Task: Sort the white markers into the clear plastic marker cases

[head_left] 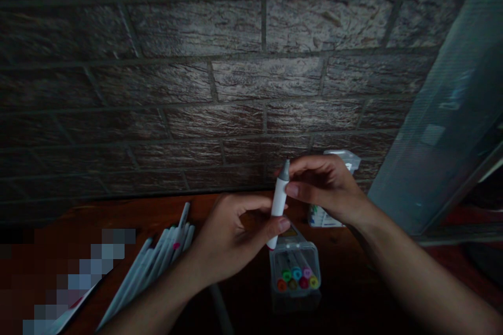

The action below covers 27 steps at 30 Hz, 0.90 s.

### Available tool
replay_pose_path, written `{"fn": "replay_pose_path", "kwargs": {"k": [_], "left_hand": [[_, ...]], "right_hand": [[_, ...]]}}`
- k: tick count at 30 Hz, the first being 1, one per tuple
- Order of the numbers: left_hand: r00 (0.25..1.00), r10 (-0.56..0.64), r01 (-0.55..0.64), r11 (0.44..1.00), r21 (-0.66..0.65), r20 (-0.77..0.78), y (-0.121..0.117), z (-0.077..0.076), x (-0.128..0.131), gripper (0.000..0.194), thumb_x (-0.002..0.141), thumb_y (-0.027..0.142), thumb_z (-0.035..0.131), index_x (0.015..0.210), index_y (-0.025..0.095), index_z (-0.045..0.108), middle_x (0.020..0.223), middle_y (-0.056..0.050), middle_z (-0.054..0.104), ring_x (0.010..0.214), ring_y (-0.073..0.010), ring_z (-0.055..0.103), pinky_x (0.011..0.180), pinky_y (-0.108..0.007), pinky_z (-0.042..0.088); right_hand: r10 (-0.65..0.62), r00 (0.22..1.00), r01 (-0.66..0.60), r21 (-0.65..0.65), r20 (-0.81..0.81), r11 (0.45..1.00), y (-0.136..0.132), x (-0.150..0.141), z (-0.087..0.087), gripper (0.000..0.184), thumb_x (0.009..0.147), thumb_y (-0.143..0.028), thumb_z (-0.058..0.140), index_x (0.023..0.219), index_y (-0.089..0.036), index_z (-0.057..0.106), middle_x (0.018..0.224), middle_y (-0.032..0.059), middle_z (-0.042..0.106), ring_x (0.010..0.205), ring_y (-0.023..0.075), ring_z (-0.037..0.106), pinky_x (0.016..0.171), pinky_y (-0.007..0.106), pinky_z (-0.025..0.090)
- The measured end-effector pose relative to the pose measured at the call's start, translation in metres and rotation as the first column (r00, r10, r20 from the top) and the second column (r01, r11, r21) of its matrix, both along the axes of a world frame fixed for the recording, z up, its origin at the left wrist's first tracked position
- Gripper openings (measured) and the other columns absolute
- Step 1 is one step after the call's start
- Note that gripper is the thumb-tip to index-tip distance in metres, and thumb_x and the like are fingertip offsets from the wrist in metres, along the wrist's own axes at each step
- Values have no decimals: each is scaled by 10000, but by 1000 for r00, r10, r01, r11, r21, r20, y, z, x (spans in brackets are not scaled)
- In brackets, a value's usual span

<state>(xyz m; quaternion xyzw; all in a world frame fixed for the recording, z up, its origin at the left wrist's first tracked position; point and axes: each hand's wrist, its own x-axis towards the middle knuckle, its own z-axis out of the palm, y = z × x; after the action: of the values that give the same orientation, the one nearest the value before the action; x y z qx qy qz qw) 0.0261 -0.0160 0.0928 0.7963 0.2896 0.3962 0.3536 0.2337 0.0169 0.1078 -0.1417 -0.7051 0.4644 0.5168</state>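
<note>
A white marker (279,199) stands nearly upright in front of me, with a grey tapered tip at the top and a red edge at the bottom. My left hand (231,238) pinches its lower half between thumb and fingers. My right hand (330,188) closes on its upper part, thumb beside the barrel and fingertips partly behind the grey tip. Just below them lies a clear plastic case (317,267) holding several markers whose coloured ends face me. Next to my left wrist, several white markers (157,254) lie in a loose group on the wooden table (341,277).
Behind my right hand stands another clear case (328,217), partly hidden. A brick wall (236,78) rises at the table's back. Some translucent sheeting (428,115) hangs at the right. One pale stick-like thing (221,309) lies near the front. The lower left is pixelated.
</note>
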Motion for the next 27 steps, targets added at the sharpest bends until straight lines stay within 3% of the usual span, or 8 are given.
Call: {"fn": "replay_pose_path", "kwargs": {"k": [7,15,27], "left_hand": [[999,31,-29,998,62,-36,-1,-1,0,228,971,281,696,779,167,744,710,17,710,682,-132,646,655,-228,471],[997,65,-60,993,103,-49,-2,-1,0,189,963,256,703,799,175,749,724,30,721,692,-134,650,665,-236,460],[990,35,-22,996,90,-138,-4,-1,-4,272,995,309,649,772,169,719,639,36,632,598,-115,574,573,-245,398]], "right_hand": [[-60,998,60,-6,-32,998,1,-2,0,22,863,-201,835,864,-217,849,720,-3,782,623,100,696,609,182,574],[-141,990,141,13,-6,990,2,-1,0,106,838,-309,862,794,-214,846,691,16,772,592,119,665,566,217,535],[-340,935,309,242,98,920,-2,12,5,110,833,-233,840,724,-223,856,572,11,748,463,111,608,445,215,447]]}}
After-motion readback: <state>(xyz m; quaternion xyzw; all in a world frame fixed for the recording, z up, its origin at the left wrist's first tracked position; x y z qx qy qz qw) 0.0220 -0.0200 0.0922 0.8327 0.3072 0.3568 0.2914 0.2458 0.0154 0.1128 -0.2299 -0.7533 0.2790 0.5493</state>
